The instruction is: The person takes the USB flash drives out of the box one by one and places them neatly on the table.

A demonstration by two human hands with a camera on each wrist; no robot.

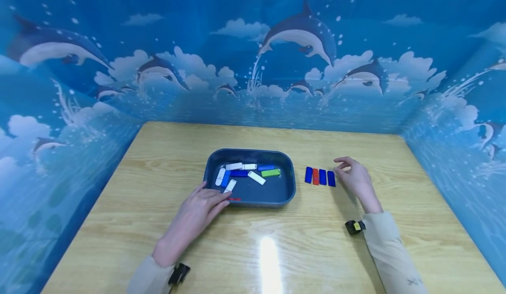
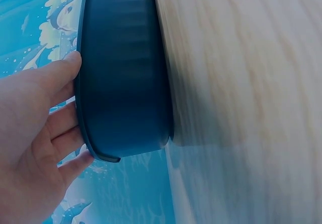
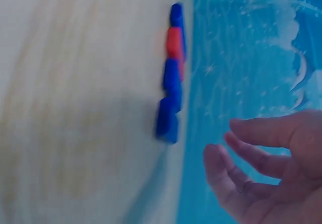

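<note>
A dark blue tray (image 1: 290, 188) holds several USB sticks: white ones such as one near its middle (image 1: 257, 178), blue ones and a green one (image 1: 270, 172). My left hand (image 1: 201, 206) rests on the tray's near left corner, fingertips over the rim beside a white USB stick (image 1: 230, 186). In the left wrist view its thumb and fingers touch the tray's rim (image 2: 80, 93). To the right, blue USB sticks (image 1: 331, 178) and a red one (image 1: 315, 176) lie in a row. Just right of that row hovers my right hand (image 1: 356, 182), thumb and fingers apart, holding nothing.
All of this lies on a light wood-grain table (image 1: 178, 153). Blue dolphin-print sheeting (image 1: 253, 109) encloses the table at the back and both sides. Red marking (image 1: 235, 199) shows at the tray's near inner edge.
</note>
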